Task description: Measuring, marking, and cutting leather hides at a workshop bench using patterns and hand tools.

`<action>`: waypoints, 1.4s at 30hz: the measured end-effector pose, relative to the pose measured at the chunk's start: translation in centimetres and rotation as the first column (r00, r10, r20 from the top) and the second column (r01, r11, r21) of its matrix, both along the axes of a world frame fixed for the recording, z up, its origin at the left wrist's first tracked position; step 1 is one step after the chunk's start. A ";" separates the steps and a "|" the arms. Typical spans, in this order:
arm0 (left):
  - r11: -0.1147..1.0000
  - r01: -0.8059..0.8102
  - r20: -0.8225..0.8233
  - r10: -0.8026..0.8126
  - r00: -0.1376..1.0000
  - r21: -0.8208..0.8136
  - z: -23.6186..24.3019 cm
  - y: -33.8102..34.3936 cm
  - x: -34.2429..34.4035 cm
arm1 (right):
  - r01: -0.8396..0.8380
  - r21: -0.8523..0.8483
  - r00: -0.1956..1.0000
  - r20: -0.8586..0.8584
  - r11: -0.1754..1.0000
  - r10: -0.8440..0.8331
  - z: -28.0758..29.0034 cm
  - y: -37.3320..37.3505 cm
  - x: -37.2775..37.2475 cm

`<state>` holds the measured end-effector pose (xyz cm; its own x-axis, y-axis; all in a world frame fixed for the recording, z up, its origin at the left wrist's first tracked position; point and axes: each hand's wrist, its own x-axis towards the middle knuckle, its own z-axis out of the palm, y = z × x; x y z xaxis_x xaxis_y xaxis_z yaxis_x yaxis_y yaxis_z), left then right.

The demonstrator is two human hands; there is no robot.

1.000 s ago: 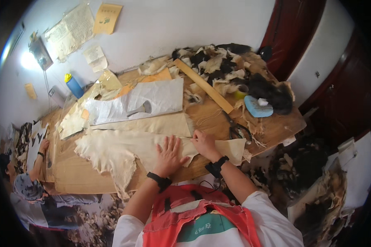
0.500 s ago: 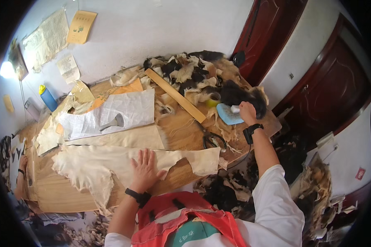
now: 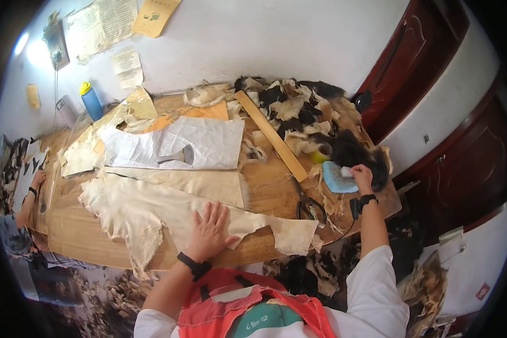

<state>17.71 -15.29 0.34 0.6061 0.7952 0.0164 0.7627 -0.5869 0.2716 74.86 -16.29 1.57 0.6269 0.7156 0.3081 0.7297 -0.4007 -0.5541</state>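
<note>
My left hand lies flat, fingers spread, on a cream hide with ragged edges. Beyond it are another pale piece and a white paper sheet, on which rests a metal blade-like tool. My right hand pinches a small white block over a blue pad, beside dark fur. Black-handled scissors lie left of the pad.
The wooden table holds a wooden ruler, heaped fur scraps and a blue bottle near the wall. A co-worker's arm works at the far left. Fur piles lie below; red-brown doors stand right.
My right hand left the hide for the blue pad at right and now grips the white block there. My left hand stays spread on the hide. The camera view has shifted.
</note>
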 end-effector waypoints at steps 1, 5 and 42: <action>1.000 0.001 0.005 -0.001 1.000 -0.004 0.2 0.0 0.1 | -0.015 0.100 1.000 0.028 0.995 0.013 0.0 -0.5 -0.7; 1.000 0.018 0.009 -0.018 1.000 -0.019 0.3 -0.1 0.1 | -0.052 0.014 0.906 0.422 0.999 0.042 0.3 -1.1 -2.2; 0.998 -0.009 -0.010 0.008 1.000 -0.069 -0.3 0.8 -1.2 | -0.946 -0.007 0.300 0.354 0.323 0.886 21.2 -4.6 -29.1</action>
<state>16.53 -14.54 0.09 0.5991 0.7994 -0.0449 0.7706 -0.5604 0.3035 45.74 -20.88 22.73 -0.5260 0.6842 0.5051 0.6650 0.7011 -0.2571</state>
